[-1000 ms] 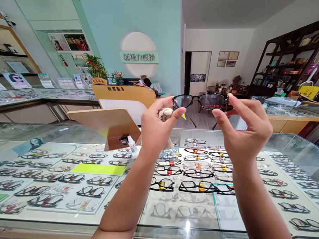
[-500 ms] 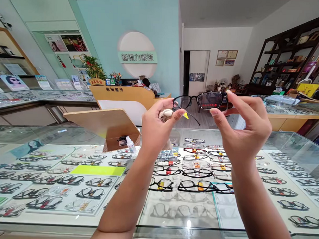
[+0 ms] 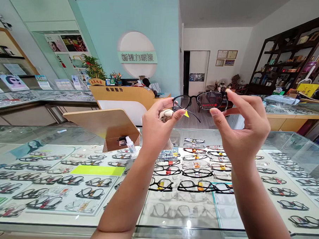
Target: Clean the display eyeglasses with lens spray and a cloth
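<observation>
Between the left grip (image 3: 157,128) and the right grip (image 3: 243,126), raised above the desk (image 3: 65,217), is a pair of black-rimmed glasses (image 3: 194,96), front roughly level. They look light and fairly stiff, so they should need little force; the smooth rims may slip, the lenses would smear at a touch, and the hinges are probably the weakest spot. Best hold is at the outer ends of the front, where the arms join, or along the arms themselves, rather than on the lens faces. The left grip is narrow, thumb and fingers closed about its end of the front, with a small yellow tag (image 3: 186,114) and a thin dark arm (image 3: 194,116) showing just beyond the thumb tip. The right grip is parted by about the height of a lens, forefinger at the upper outer corner and thumb at the lower rim, holding that end; red lettering (image 3: 209,105) sits on the lens just beside it. Through the gap in the left grip shows a whitish rounded thing (image 3: 165,115); it seems to stand behind the hand, though I cannot tell for sure. Below both grips lie rows of frames (image 3: 196,186), many with coloured tags. Beyond the left grip, to its left, are a tilted wooden board (image 3: 101,120) and a white bottle (image 3: 130,144); farther past the right grip, dark shelves (image 3: 286,58) line the wall.
</observation>
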`<state>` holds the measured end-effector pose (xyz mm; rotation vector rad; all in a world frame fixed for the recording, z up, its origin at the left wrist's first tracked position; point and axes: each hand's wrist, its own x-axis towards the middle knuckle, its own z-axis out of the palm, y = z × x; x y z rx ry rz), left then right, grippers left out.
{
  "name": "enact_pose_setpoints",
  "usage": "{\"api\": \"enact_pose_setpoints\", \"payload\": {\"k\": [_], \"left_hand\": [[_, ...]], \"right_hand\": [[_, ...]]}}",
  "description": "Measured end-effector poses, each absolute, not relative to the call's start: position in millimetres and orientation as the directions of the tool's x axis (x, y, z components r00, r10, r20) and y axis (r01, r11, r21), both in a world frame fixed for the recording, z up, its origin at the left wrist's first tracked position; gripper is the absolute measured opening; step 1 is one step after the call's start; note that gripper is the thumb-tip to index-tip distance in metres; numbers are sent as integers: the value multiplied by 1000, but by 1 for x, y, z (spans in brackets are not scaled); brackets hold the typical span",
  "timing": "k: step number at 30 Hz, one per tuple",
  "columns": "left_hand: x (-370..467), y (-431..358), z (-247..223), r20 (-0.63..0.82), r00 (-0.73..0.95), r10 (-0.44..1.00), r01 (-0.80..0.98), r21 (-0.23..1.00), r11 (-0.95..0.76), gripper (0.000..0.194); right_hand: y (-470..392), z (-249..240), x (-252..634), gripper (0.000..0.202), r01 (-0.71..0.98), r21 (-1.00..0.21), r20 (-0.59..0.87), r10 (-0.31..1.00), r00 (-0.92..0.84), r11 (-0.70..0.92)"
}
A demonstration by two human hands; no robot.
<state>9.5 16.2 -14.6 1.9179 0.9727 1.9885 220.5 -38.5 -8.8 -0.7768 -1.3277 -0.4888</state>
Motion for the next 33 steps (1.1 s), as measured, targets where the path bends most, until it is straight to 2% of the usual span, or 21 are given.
{"api": "enact_pose_setpoints", "payload": {"k": [9, 15, 22, 28, 33], "left_hand": [[17, 6, -11, 864, -196, 463, 344, 503, -793, 57], [17, 5, -14, 904, -245, 351, 434, 426, -794, 60], [17, 3, -16, 919, -250, 304, 491, 391, -778, 59], [15, 3, -15, 938, -230, 258, 519, 342, -783, 57], [13, 4, -15, 928, -231, 292, 514, 372, -773, 63]], "right_hand": [[-34, -8, 222, 31, 696, -258, 966, 151, 212, 670], [-30, -12, 222, 31, 721, -327, 941, 278, 191, 611], [-27, -14, 216, 31, 740, -368, 914, 365, 177, 563], [-24, -17, 216, 33, 746, -358, 917, 362, 168, 562], [-21, -17, 216, 38, 727, -310, 946, 279, 168, 612]]}}
